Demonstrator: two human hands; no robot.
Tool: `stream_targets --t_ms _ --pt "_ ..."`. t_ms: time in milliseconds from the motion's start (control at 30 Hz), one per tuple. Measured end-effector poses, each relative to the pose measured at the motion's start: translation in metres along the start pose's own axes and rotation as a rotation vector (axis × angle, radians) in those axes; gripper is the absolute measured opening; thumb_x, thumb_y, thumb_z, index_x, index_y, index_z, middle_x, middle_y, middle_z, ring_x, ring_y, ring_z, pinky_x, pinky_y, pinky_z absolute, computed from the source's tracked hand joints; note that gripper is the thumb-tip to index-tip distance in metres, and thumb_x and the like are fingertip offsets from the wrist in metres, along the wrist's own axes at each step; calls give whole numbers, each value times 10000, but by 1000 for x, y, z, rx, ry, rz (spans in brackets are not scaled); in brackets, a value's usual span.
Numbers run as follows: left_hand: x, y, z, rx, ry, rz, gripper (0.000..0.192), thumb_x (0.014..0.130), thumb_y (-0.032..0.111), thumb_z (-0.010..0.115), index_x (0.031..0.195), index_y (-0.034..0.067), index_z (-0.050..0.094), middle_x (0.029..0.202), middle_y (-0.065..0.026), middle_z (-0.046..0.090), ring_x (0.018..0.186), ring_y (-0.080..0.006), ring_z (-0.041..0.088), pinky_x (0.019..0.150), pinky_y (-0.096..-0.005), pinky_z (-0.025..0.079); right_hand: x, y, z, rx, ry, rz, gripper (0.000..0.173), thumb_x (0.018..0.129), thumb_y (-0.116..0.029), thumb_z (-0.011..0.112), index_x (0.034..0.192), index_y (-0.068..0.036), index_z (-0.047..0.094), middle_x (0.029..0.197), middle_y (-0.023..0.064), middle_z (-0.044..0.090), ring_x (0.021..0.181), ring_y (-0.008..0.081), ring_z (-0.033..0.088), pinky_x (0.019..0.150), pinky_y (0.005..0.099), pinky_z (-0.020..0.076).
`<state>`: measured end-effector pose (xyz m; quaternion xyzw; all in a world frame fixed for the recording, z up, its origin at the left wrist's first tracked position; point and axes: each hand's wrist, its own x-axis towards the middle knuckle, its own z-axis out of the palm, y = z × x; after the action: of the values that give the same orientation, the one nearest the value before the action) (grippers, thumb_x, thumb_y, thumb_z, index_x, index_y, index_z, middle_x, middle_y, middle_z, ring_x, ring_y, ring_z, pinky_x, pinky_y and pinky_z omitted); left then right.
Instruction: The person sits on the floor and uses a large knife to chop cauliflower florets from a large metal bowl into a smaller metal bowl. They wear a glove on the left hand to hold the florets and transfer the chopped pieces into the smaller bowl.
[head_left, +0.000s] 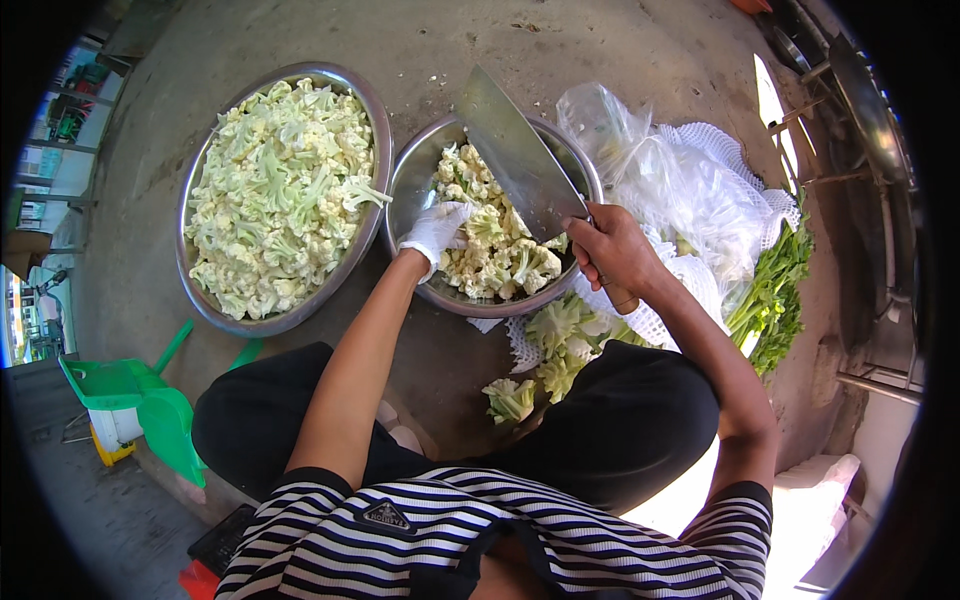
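Note:
My right hand (611, 247), bare, grips the wooden handle of a broad cleaver (521, 161), whose blade slants up and left over a round metal basin (590, 161). Inside that basin lie cut cauliflower florets (499, 266). My left hand (441, 229), in a thin white glove, reaches into the basin's left side and touches the florets; its fingertips are partly hidden, so whether it holds a piece is unclear. To the left stands a larger metal basin (384, 142), heaped with cauliflower florets (277, 202).
Clear plastic bags (675, 180) and white foam netting (709, 139) lie right of the smaller basin, beside leafy green stalks (776, 300). Cauliflower leaves (510, 400) rest on the floor between my knees. Green plastic items (161, 420) stand at the left.

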<state>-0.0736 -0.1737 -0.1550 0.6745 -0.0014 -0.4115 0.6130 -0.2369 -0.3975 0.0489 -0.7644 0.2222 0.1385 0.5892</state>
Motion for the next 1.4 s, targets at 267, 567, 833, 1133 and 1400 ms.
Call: stream_targets --t_ms 267,567,833,1133,1400 --pt "-37 -7 45 -105 2 76 707 926 468 706 1432 13 514 1468 -129 513 1379 -210 432 1122 -332 363 1 49 15 -110 -18 62 276 991 -186 513 815 24 543 551 57 545 428 152 528 435 340 455" --pt "-22 -39 32 -11 264 228 550 815 117 835 1281 9 563 1103 -67 660 952 -144 628 851 -280 522 -4 35 25 -234 -64 -67 279 1018 -196 512 869 36 551 543 58 552 421 149 534 445 339 454" --pt "-15 -46 47 24 326 275 354 794 103 823 1095 9 663 948 -47 685 836 -134 630 779 -282 530 -9 41 12 -482 -54 -120 268 991 -189 521 896 59 559 586 180 581 497 279 611 543 429 508" --pt "-22 -43 51 356 342 261 238 793 125 820 987 28 721 863 -42 687 783 -114 606 723 -285 504 38 49 24 -302 -160 60 269 997 -179 510 872 56 551 594 57 548 444 153 532 417 340 467" --pt "-29 -42 42 506 318 352 265 766 190 813 969 41 731 985 -108 698 844 -203 655 784 -332 513 69 60 53 -226 -92 73 245 978 -156 486 904 66 562 593 113 581 466 196 574 436 381 481"
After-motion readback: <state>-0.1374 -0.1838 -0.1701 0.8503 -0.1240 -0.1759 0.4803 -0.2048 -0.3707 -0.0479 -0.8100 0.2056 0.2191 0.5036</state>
